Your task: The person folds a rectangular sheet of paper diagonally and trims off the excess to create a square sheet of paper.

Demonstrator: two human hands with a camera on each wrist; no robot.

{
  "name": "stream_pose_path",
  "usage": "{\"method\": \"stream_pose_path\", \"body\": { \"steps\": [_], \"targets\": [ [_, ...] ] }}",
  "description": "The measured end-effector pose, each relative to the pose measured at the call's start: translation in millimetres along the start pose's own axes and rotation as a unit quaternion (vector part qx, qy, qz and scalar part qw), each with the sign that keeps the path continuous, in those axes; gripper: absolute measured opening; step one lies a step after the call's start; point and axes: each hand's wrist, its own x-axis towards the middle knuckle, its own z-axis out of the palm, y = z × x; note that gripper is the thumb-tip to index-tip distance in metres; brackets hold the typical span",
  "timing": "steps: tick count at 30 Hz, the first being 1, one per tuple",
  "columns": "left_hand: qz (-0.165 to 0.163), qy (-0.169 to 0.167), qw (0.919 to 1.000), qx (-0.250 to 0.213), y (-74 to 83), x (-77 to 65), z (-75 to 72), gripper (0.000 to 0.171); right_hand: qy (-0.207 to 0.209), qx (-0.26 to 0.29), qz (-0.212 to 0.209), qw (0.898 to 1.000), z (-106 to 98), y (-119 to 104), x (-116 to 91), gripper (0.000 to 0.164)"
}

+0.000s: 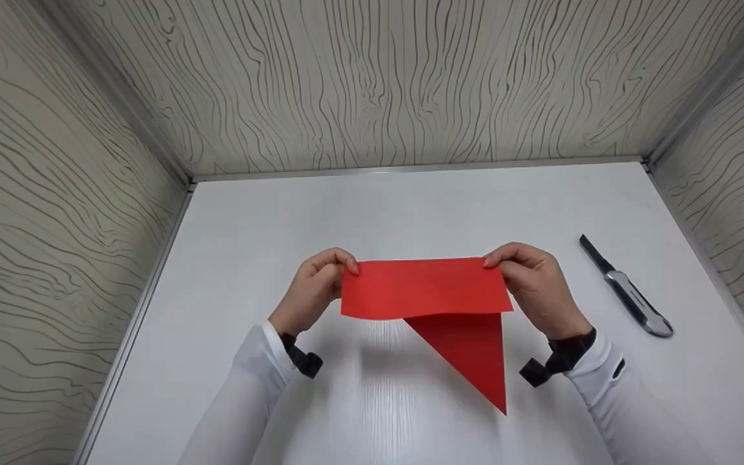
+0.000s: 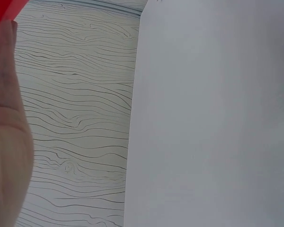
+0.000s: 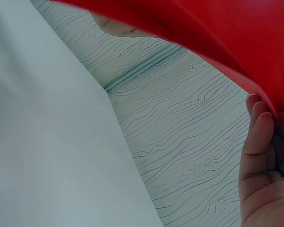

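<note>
A folded sheet of red paper point(image 1: 427, 287) is held up over the white table between both hands. Its upper part is a wide strip, and a darker triangular flap point(image 1: 469, 352) hangs below on the right, pointing down. My left hand point(image 1: 312, 284) pinches the upper left corner between thumb and fingers. At the upper right corner, my right hand point(image 1: 533, 284) pinches the paper the same way. In the right wrist view, the right fingers point(image 3: 258, 142) curl at the edge of the red paper point(image 3: 255, 38), whose layers stand slightly apart. Only a bit of paper shows in the left wrist view.
To the right of the right hand, a utility knife point(image 1: 637, 303) with a grey and black handle lies on the white table point(image 1: 268, 219), its dark blade pointing up and left. Wood-patterned panels point(image 1: 372, 84) with metal edging close off the back and sides.
</note>
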Motion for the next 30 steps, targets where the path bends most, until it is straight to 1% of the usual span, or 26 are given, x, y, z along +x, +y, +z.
{"method": "stream_pose_path", "body": {
  "steps": [2,6,10,16,19,22,25,30],
  "targets": [
    [-0.004,0.008,1.0000,0.003,0.5,-0.9,0.4,0.021,-0.003,0.002,-0.003,1.000,1.1,-0.8,0.1,0.025],
    [-0.019,0.022,0.9993,0.025,0.2,-0.3,1.2,0.011,-0.001,-0.002,-0.009,1.000,2.5,-2.0,-0.3,0.024],
    [-0.027,0.027,0.9985,0.039,-0.3,0.9,1.3,0.014,0.008,-0.008,-0.005,1.000,2.5,-1.4,-0.7,0.021],
    [-0.007,0.025,0.9974,0.067,3.3,0.9,1.4,0.011,0.012,-0.009,0.001,1.000,-0.1,1.3,-0.3,0.021],
    [0.003,0.022,0.9958,0.089,6.5,0.0,1.8,0.009,0.000,-0.005,0.000,1.000,-2.7,2.7,0.3,0.026],
    [0.006,0.021,0.9938,0.109,9.1,-1.3,2.1,0.008,-0.017,-0.006,0.004,1.000,-5.7,4.1,1.7,0.029],
    [0.005,0.020,0.9919,0.125,10.5,-1.9,2.4,0.009,-0.025,-0.019,0.015,0.999,-8.3,3.8,2.4,0.027],
    [0.002,0.022,0.9901,0.138,12.4,-2.4,4.1,0.010,-0.033,-0.061,0.030,0.997,-12.7,1.9,2.0,0.025]
  ]
}}
